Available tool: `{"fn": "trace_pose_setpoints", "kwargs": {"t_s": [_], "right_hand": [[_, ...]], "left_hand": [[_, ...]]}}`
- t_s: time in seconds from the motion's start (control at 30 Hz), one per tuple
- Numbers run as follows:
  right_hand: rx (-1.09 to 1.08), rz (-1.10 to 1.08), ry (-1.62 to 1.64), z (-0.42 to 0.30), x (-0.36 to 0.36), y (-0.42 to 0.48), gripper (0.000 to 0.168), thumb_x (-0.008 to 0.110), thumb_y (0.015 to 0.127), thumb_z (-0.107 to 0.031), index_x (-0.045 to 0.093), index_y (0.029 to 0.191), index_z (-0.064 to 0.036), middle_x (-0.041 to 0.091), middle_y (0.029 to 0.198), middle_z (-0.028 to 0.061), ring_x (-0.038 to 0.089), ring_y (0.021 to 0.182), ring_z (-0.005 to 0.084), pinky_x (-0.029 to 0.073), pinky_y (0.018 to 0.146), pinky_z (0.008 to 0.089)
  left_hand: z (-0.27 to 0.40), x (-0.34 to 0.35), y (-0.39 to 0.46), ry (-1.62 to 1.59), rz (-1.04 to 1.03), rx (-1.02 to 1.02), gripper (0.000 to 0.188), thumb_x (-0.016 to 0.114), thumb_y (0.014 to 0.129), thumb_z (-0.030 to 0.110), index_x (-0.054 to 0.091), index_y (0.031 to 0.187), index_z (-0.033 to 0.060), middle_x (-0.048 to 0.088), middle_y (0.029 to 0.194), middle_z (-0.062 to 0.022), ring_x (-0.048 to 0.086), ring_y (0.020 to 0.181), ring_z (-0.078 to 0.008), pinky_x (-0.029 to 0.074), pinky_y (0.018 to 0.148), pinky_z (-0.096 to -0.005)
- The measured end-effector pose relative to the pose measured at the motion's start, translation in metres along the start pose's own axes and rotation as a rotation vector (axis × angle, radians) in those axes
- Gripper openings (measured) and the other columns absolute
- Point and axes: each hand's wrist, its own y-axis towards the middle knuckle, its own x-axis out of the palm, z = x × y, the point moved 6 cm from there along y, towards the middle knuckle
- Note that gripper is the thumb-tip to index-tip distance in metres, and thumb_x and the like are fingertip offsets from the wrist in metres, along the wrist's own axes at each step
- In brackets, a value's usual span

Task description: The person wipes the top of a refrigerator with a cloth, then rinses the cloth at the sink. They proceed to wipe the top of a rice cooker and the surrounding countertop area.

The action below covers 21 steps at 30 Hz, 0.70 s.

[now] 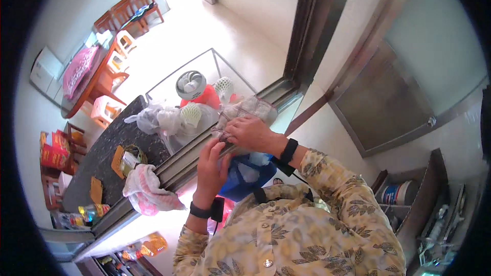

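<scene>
A pale checked cloth (257,108) lies bunched at the sliding-window track (188,157). My right hand (247,132) rests on the cloth's near end with fingers bent; whether it grips the fabric is hard to tell. My left hand (211,163) is raised beside it, fingers apart, fingertips close to the cloth's lower corner. Just past the cloth are a foam fruit net (224,86), red plastic (203,97) and a round grey-white basket (190,85) with pale items in it. Knotted clear plastic bags (157,119) and another foam net (191,114) sit further left.
A pink-and-white towel (147,189) hangs over the track at left, near a dark speckled counter (88,172). Below my hands is a blue bag (247,174). Bottles of orange liquid (153,244) stand at lower left. Shelves with a white tub (399,193) are at right.
</scene>
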Motion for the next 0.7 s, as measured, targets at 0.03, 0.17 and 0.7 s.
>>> {"fn": "trace_pose_setpoints", "kwargs": {"t_s": [0.03,0.17,0.7], "right_hand": [[0.02,0.056,-0.007,0.0,-0.004,-0.001,0.012,0.06,0.085,-0.023,0.067,0.091,-0.016,0.066,0.095,0.0032,0.065,0.095,0.0194,0.053,0.08,0.0365],[0.084,-0.079,-0.296,0.058,-0.018,-0.033,0.006,0.063,0.077,-0.022,0.067,0.08,-0.018,0.065,0.09,0.0026,0.065,0.094,0.0212,0.054,0.076,0.0367],[0.471,-0.145,-0.261,0.111,-0.02,-0.041,0.016,0.057,0.095,-0.02,0.067,0.097,-0.008,0.066,0.095,0.0139,0.066,0.091,0.0291,0.052,0.083,0.0408]], "left_hand": [[0.002,0.001,0.003,0.006,-0.014,0.021,0.028,0.066,0.089,0.007,0.057,0.115,0.0011,0.059,0.122,-0.0219,0.059,0.112,-0.0409,0.049,0.094,-0.0445],[-0.001,0.006,-0.001,-0.023,-0.015,0.004,0.028,0.067,0.085,0.004,0.058,0.112,0.0013,0.059,0.119,-0.0219,0.058,0.11,-0.0426,0.049,0.094,-0.0467],[-0.016,-0.028,-0.058,-0.04,0.154,-0.146,0.019,0.065,0.086,0.0,0.061,0.104,0.0018,0.063,0.111,-0.0183,0.062,0.105,-0.0365,0.05,0.089,-0.0419]]}}
